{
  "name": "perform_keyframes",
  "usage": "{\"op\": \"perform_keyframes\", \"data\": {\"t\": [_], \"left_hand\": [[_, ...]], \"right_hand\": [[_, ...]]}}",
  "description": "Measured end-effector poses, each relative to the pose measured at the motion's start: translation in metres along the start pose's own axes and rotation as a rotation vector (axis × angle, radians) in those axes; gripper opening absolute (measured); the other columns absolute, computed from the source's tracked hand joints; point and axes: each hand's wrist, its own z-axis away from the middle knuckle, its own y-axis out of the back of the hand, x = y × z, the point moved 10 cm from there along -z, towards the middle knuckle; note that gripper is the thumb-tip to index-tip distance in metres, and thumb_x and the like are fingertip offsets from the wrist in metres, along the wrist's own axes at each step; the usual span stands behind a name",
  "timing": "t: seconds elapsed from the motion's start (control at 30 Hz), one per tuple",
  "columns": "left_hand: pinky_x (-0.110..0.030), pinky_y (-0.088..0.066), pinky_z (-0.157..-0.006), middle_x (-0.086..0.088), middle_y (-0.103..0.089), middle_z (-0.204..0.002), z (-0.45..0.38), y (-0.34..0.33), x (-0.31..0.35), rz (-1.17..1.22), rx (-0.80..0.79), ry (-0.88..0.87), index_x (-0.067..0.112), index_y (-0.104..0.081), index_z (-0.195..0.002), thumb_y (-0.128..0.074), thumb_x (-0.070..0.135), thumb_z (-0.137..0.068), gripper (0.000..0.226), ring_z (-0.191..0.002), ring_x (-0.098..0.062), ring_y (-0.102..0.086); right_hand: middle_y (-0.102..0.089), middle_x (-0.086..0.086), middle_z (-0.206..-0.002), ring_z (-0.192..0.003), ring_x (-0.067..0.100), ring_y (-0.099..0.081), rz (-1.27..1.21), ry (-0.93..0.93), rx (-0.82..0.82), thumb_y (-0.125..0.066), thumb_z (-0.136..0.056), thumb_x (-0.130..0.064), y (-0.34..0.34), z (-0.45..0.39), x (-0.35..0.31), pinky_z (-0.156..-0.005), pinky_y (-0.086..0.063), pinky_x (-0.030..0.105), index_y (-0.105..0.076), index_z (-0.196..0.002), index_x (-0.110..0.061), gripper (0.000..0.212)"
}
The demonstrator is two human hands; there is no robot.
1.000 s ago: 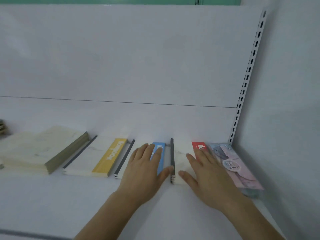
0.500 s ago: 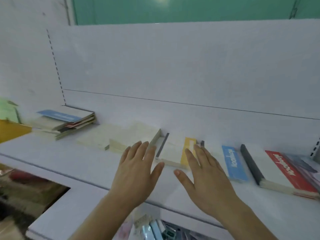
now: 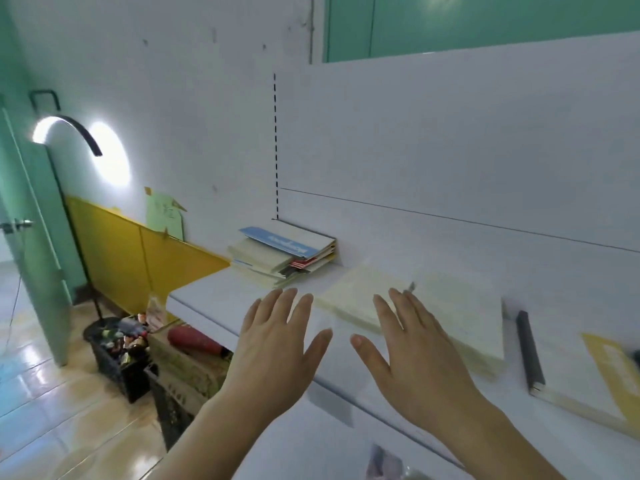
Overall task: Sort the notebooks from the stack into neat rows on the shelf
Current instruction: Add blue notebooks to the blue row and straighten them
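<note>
A stack of notebooks (image 3: 282, 256), topped by one with a blue band, lies at the far left end of the white shelf (image 3: 221, 299), against the back panel. To its right lie cream-covered notebooks (image 3: 446, 306) flat in a row, then a notebook with a black spine and yellow band (image 3: 581, 372). My left hand (image 3: 277, 337) hovers over the shelf's front edge with straight fingers, holding nothing. My right hand (image 3: 412, 344) is spread the same way, its fingers over the cream notebooks. Both hands are short of the stack.
A lower white shelf (image 3: 311, 441) juts out under my arms. On the floor at left stand dark crates of small items (image 3: 121, 344) and a red cylinder (image 3: 195, 341). A yellow panel (image 3: 138, 258), a lamp (image 3: 83, 133) and a green door (image 3: 24, 237) are further left.
My view has swung left along the shelf, from the row's right end to the stack at the left end. Both hands lifted off the blue and red notebooks and travelled left, still spread.
</note>
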Motion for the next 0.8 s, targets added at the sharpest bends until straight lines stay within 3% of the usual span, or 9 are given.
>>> {"op": "perform_keyframes", "data": {"t": [0.27, 0.47, 0.53, 0.63, 0.7, 0.8], "left_hand": [[-0.035, -0.020, -0.123, 0.009, -0.040, -0.156, -0.093, -0.006, -0.087, -0.048, -0.004, 0.013, 0.028, -0.036, -0.151, -0.028, 0.062, -0.100, 0.062, -0.148, -0.015, -0.028], [-0.031, -0.024, -0.119, 0.010, -0.041, -0.154, -0.153, -0.033, -0.138, 0.023, -0.027, -0.005, 0.029, -0.035, -0.152, -0.033, 0.057, -0.102, 0.057, -0.145, -0.014, -0.032], [-0.031, -0.030, -0.115, 0.011, -0.048, -0.148, -0.172, -0.042, -0.155, 0.052, -0.011, -0.034, 0.030, -0.045, -0.145, -0.037, 0.054, -0.102, 0.050, -0.140, -0.013, -0.039], [-0.031, -0.045, -0.096, 0.011, -0.066, -0.120, -0.200, -0.050, -0.179, 0.109, 0.049, -0.128, 0.027, -0.066, -0.119, -0.045, 0.045, -0.101, 0.033, -0.116, -0.016, -0.058], [-0.032, -0.049, -0.087, 0.008, -0.069, -0.106, -0.218, -0.051, -0.196, 0.148, 0.099, -0.168, 0.023, -0.070, -0.108, -0.048, 0.038, -0.100, 0.028, -0.104, -0.018, -0.062], [-0.038, -0.054, -0.086, 0.002, -0.069, -0.104, -0.244, -0.051, -0.215, 0.127, 0.189, -0.218, 0.019, -0.071, -0.105, -0.044, 0.044, -0.092, 0.039, -0.105, -0.025, -0.062]], "right_hand": [[-0.010, 0.005, -0.163, -0.150, 0.022, -0.003, -0.030, 0.099, 0.022, -0.014, -0.096, -0.063, -0.026, -0.129, -0.051, -0.122, -0.008, 0.036, -0.009, -0.156, -0.019, 0.075], [-0.013, 0.007, -0.162, -0.150, 0.024, -0.007, 0.016, 0.065, -0.021, -0.024, -0.099, -0.058, -0.062, -0.212, -0.064, -0.122, -0.014, 0.039, -0.012, -0.155, -0.017, 0.070], [-0.013, 0.007, -0.162, -0.150, 0.025, -0.008, 0.018, 0.034, -0.024, -0.020, -0.097, -0.061, -0.074, -0.235, -0.070, -0.121, -0.016, 0.040, -0.011, -0.155, -0.018, 0.073], [-0.015, 0.006, -0.161, -0.149, 0.025, -0.011, 0.047, -0.036, -0.008, -0.002, -0.084, -0.069, -0.089, -0.264, -0.077, -0.120, -0.019, 0.041, -0.012, -0.155, -0.018, 0.088], [-0.012, 0.007, -0.162, -0.149, 0.025, -0.009, 0.062, -0.081, -0.047, -0.015, -0.092, -0.068, -0.101, -0.281, -0.080, -0.121, -0.017, 0.041, -0.013, -0.155, -0.017, 0.081], [-0.008, 0.004, -0.163, -0.150, 0.021, -0.007, 0.126, -0.130, -0.063, -0.032, -0.097, -0.062, -0.106, -0.298, -0.093, -0.119, -0.015, 0.039, -0.013, -0.156, -0.019, 0.075]]}}
